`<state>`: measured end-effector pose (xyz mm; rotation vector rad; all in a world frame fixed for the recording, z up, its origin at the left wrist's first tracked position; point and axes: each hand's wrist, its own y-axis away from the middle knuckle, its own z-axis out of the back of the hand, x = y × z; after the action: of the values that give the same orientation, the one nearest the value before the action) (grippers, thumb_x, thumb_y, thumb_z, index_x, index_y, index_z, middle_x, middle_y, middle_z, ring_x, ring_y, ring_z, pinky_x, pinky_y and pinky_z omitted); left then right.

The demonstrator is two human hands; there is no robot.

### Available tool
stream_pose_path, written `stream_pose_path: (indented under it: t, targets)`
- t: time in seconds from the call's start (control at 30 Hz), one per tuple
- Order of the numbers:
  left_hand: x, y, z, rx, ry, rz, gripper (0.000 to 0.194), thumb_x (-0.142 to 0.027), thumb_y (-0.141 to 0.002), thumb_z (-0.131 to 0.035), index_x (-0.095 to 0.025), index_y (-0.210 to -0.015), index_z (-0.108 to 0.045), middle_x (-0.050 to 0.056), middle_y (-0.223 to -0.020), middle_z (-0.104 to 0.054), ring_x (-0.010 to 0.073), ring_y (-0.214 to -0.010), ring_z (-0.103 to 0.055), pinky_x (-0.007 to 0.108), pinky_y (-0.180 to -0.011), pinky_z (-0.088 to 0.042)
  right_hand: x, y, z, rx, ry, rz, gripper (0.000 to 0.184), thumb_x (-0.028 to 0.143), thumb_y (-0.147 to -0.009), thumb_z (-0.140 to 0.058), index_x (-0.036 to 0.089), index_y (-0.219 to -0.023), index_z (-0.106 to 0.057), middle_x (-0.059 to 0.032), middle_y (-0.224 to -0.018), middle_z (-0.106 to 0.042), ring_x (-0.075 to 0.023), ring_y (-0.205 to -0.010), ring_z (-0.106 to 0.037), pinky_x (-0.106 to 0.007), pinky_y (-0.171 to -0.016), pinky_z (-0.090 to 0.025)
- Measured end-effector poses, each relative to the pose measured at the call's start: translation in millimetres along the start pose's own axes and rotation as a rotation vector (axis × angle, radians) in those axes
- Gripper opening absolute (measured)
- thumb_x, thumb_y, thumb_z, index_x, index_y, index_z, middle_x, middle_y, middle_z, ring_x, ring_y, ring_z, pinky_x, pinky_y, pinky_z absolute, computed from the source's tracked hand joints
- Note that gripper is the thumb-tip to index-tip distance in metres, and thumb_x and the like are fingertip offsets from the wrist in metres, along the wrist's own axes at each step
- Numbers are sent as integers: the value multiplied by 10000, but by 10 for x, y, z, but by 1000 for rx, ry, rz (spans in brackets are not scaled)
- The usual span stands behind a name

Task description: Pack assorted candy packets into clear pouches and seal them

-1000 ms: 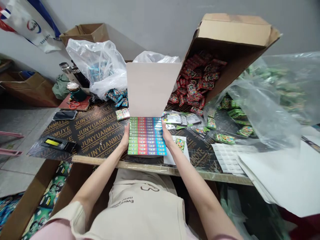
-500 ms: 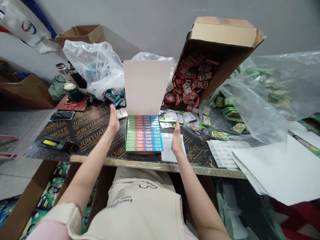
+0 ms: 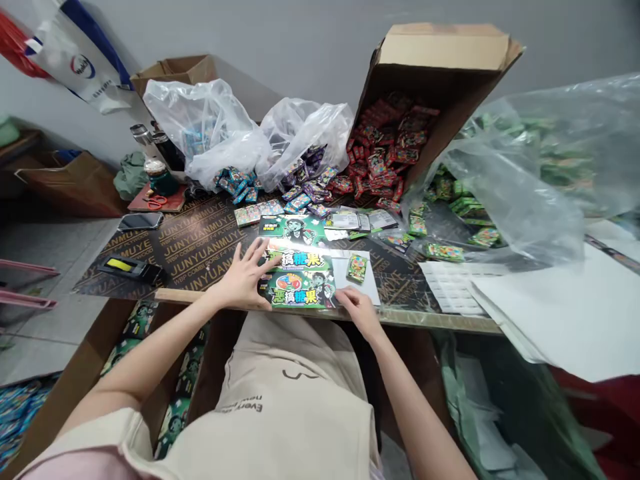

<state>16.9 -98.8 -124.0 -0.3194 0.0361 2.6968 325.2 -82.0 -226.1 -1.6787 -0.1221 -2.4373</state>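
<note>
A green and black candy box with bright printed lettering lies at the table's front edge, its lid down. My left hand rests along its left side, fingers spread and the fingertips on the lid. At the front right corner, my right hand pinches the box's edge between thumb and bent fingers. Just right of the box, a small green candy packet lies on a white sheet. The packets inside the box are hidden by the lid.
Behind the box are loose blue packets, purple packets and a tipped carton spilling red packets. Green packets lie at right near white sheets. A phone, scissors and a black tape dispenser sit left.
The box lid has come down from upright, covering the rows of coloured packets. Both hands have moved in from the sides and now touch the box.
</note>
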Motion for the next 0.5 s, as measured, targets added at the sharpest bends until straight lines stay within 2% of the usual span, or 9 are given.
stream_pose_path:
  t: [0.07, 0.13, 0.23, 0.33, 0.43, 0.5]
  targets:
    - [52, 131, -219, -48, -51, 118, 1127, -492, -529, -834, -290, -1482, -268, 155, -1592, 28, 460, -1433, 1, 716, -1070, -43, -9, -33, -122, 40, 34, 54, 502, 695, -624, -666, 199, -705, -652, -16, -667, -553, -144, -539, -434, -305, -529, -384]
    - [124, 162, -367, -124, -27, 207, 1144, -408, -578, -827, -285, -1506, -169, 156, -1579, 139, 451, -1436, -17, 662, -1079, -198, -3, -92, -225, 19, 89, 141, 436, 631, -644, -685, 207, -673, -589, 11, -641, -486, -141, -540, -410, -300, -535, -372]
    - [192, 113, -481, -234, 53, 262, 1126, -348, -640, -793, -305, -1513, -84, 135, -1550, 261, 435, -1419, -181, 508, -992, -440, 25, -191, -327, -161, 218, 282, 335, 514, -775, -609, 216, -650, -520, -10, -691, -481, -174, -617, -454, -323, -607, -393]
    - [186, 45, -528, -274, 54, 264, 1005, -301, -721, -737, -352, -1505, -111, 121, -1557, 246, 420, -1328, -395, 450, -915, -509, 39, -264, -367, -338, 401, 410, 264, 390, -859, -540, 222, -658, -510, -46, -735, -501, -218, -717, -489, -346, -668, -398]
    - [156, 2, -564, -250, 15, 252, 881, -239, -792, -672, -387, -1493, -159, 131, -1577, 162, 368, -1149, -590, 433, -874, -529, -3, -319, -382, -397, 587, 526, 265, 332, -885, -522, 226, -643, -516, -52, -709, -498, -234, -737, -481, -348, -685, -379]
    - [148, -12, -593, -228, -10, 262, 828, -216, -821, -639, -391, -1489, -181, 145, -1586, 89, 333, -1022, -663, 432, -835, -543, -59, -355, -399, -421, 668, 599, 268, 286, -883, -525, 222, -624, -515, -47, -677, -487, -225, -711, -460, -336, -667, -355]
